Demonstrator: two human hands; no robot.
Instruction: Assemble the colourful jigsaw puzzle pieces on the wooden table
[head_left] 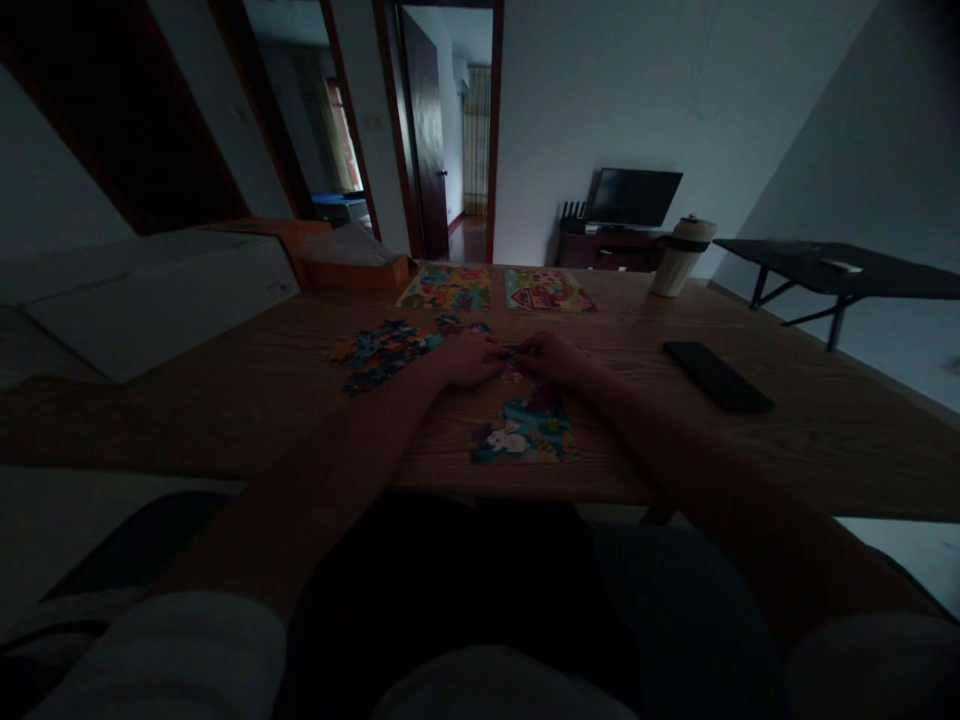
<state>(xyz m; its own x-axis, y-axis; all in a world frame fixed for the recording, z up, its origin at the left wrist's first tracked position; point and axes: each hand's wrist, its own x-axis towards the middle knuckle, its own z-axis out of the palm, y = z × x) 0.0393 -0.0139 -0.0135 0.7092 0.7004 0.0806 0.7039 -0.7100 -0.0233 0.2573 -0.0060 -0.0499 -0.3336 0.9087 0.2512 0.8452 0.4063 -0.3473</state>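
Note:
A partly built colourful jigsaw puzzle (pixel 526 430) lies on the wooden table (pixel 787 440) right in front of me. My left hand (pixel 469 357) and my right hand (pixel 550 356) meet at its far edge, fingers curled and pressed down on puzzle pieces there. What the fingers hold is too small and dark to make out. A heap of loose puzzle pieces (pixel 382 352) lies just left of my left hand.
Two finished puzzles (pixel 447 288) (pixel 549 291) lie at the table's far side. A black phone (pixel 718 376) lies on the right, a tumbler (pixel 681 256) stands at the far right, and boxes (pixel 157 290) sit at the left. A TV and open doors are behind.

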